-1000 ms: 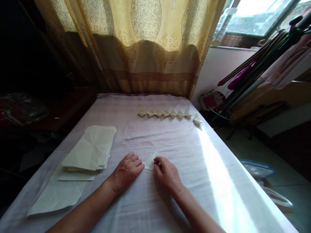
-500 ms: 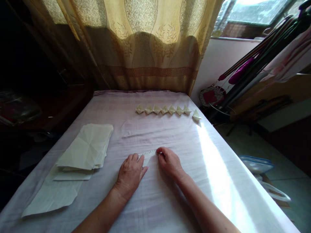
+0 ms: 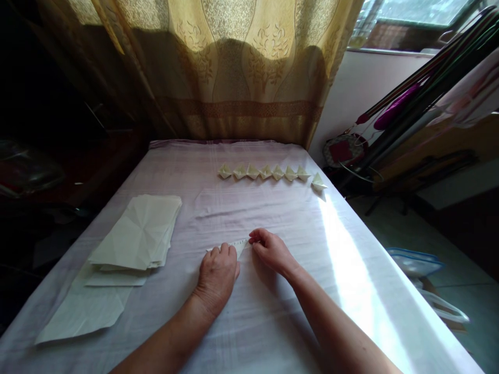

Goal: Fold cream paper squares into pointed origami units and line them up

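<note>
A small folded paper [image 3: 240,247], whitish with dark marks along its upper edge, lies on the bed-like covered surface between my hands. My left hand [image 3: 218,275] covers its left part, fingers bent and pressed together on it; a thin tip pokes out on the far side of the knuckles. At the paper's right corner, my right hand [image 3: 271,252] pinches the tip between thumb and fingers. Much of the paper is hidden under the left hand. Farther back stands a row of several small folded paper boats [image 3: 265,172], with one boat [image 3: 318,182] set apart at the right.
On the left lies a stack of creased paper sheets [image 3: 136,234], with a larger sheet [image 3: 86,311] beneath. A pale checked cloth [image 3: 187,332] covers the surface. Behind hangs a gold curtain [image 3: 234,78]. Bags and poles [image 3: 405,119] stand off the right edge.
My left hand has slid right and slightly forward over the folded paper, covering more of it. My right hand still pinches the right corner. The view has shifted slightly.
</note>
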Tool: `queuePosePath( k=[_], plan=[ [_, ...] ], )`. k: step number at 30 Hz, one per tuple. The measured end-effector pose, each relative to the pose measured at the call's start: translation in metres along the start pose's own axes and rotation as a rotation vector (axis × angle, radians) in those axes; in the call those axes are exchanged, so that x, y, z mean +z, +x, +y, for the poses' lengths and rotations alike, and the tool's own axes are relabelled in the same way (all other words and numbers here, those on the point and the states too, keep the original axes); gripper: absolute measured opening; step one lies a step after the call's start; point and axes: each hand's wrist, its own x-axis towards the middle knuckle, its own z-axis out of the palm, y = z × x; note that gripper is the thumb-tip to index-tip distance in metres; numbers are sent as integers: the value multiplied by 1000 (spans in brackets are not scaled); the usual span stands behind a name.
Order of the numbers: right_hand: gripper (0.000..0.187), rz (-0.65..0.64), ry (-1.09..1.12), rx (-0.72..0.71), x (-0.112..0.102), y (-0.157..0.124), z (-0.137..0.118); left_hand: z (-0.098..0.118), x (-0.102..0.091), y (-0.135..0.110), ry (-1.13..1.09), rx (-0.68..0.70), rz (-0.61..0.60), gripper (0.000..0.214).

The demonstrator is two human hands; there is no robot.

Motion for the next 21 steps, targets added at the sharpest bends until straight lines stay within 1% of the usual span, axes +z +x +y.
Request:
queuePosePath(
  k=[4,7,9,13,15,17,21],
  plan=[
    [32,34,-81,-76,1,-4,2,7,-1,6,68,4,-46,18],
    [38,37,-123,-150,2,-5,5,5,0,8,85,27,-48,22],
    [45,23,-135,-181,2,-5,8,2,1,6,89,53,-34,21],
    [56,22,-193,-254,4,-2,11,-2,4,2,84,80,39,20],
    [54,28,-210,-309,6,2,13,-3,5,1,77,76,59,19],
    [49,23,-224,-379,7,5,15,-4,6,1,73,79,63,23],
    [34,8,-249,-522,5,13,20,-4,6,2,61,98,58,47]
  ],
)
